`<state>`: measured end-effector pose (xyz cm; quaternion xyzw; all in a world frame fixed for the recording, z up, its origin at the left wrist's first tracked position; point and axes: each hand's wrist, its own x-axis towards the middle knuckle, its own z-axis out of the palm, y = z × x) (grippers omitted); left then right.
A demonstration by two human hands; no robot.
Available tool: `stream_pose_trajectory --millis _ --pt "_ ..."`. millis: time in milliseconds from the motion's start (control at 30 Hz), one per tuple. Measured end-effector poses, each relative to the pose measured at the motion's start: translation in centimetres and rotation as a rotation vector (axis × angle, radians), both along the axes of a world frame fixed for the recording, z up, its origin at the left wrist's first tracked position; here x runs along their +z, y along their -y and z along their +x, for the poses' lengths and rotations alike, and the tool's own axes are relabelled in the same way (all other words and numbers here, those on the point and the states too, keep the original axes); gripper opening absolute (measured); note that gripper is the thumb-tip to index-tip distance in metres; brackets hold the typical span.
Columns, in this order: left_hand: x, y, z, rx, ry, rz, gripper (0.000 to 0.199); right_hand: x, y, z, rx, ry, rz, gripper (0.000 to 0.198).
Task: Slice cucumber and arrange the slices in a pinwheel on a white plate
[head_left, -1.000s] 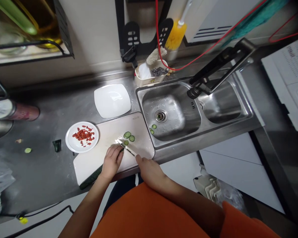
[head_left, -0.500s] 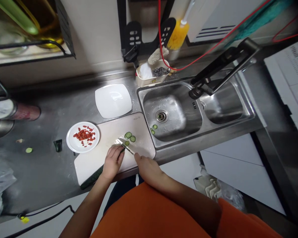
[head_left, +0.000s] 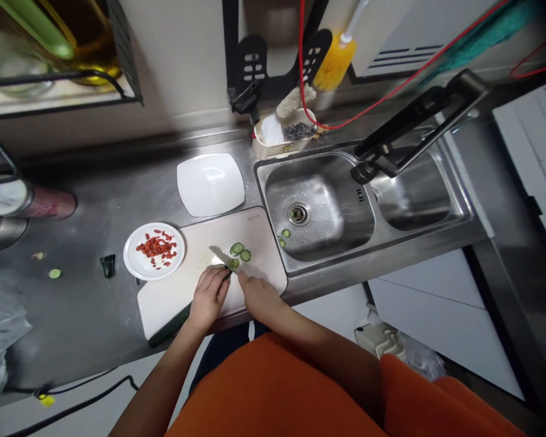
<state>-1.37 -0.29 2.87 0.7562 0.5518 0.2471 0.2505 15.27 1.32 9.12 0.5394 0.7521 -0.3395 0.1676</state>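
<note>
A dark green cucumber (head_left: 170, 326) lies along the near edge of a white cutting board (head_left: 164, 297). My left hand (head_left: 209, 295) is closed over it, hiding its middle; the cut end peeks out by my fingertips. In my right hand (head_left: 260, 295) is a knife (head_left: 222, 256), gripped by its handle, the blade pointing up and left across the board beside that cut end. Several round cucumber slices (head_left: 238, 248) lie just beyond the blade. Left of them, a white plate of small red dried berries (head_left: 177, 261) overlaps the board's corner.
An empty white square plate (head_left: 210, 185) stands behind the board. To the right is a steel sink (head_left: 318, 246) with a few slices inside and a black faucet (head_left: 403, 130) above. A cucumber end piece (head_left: 108, 266) and a plastic bag (head_left: 2, 331) lie left.
The knife has shifted and its blade now shows broader, its tip farther left. My right hand has moved slightly left, and another slice lies beside the blade. My left hand keeps its hold.
</note>
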Motion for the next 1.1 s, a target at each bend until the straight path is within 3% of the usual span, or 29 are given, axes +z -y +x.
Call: stream_pose_trajectory --millis 267,400,500,600,833,933,1100 --pt "0.4 0.7 0.0 -0.019 -0.117 -0.024 0.032 -0.4 0.0 0.0 -0.034 -0.030 0.008 0.037" --pt "1.0 2.5 -0.6 0.046 -0.278 -0.065 0.042 0.1 -0.1 0.6 -0.045 -0.001 -0.034 0.043" --pt "1.4 3.6 -1.5 0.089 -0.252 -0.066 0.044 0.6 0.0 1.4 -0.018 0.039 -0.054 0.043" --pt "2.2 3.9 -2.9 0.279 -0.175 -0.012 0.044 1.1 0.2 2.3 0.026 0.065 -0.025 0.041" --pt "3.6 2.6 -8.5 0.988 -0.243 -0.004 0.056 1.8 0.9 3.6 0.127 0.078 0.045 0.031" --pt "3.4 2.0 -10.1 1.108 -0.262 -0.088 0.056 2.0 1.0 3.8 0.159 0.056 0.075 0.031" --pt "2.4 1.2 -10.4 1.148 -0.273 -0.199 0.054 2.0 1.0 4.0 0.218 0.031 0.136 0.032"
